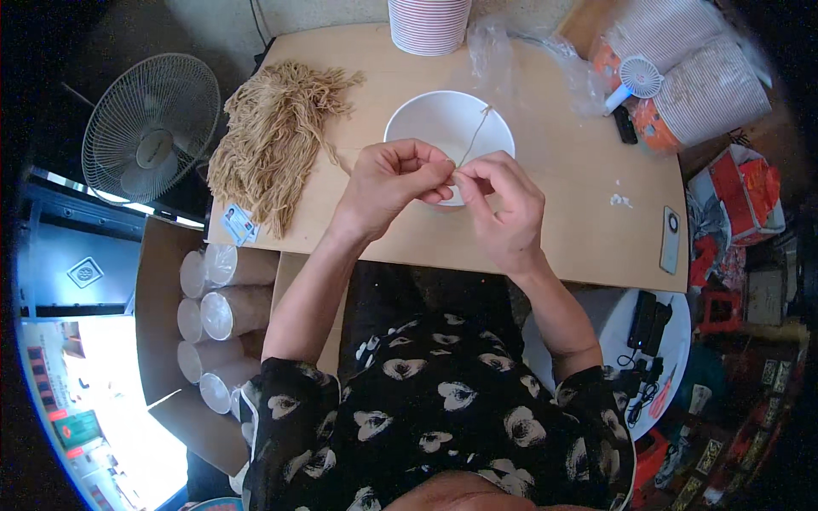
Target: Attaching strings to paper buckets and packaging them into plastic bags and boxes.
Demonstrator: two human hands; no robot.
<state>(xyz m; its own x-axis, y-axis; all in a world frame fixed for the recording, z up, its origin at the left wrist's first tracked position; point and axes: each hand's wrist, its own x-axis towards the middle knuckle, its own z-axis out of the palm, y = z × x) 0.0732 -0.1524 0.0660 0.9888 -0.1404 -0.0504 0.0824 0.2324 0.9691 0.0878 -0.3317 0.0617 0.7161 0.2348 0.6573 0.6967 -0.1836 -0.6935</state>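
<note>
My left hand (388,187) and my right hand (509,204) meet fingertip to fingertip over the near rim of a white bowl (407,117). Both pinch a thin tan cord (477,132). From the fingertips the cord runs up across the bowl and ends in a small knot or tuft near its far right rim. What lies between the fingers themselves is mostly hidden. Left of the bowl, a thick bundle of tan cords (277,136) is heaped on the table (588,230), with a few strands trailing toward my left wrist.
A fan (153,149) stands at the left. Stacked paper tubs (430,25) and bagged stacks (711,94) line the back, beside a small handheld fan (639,78). A phone (671,238) lies near the right edge. An open carton (158,324) holds wrapped cylinders below the table.
</note>
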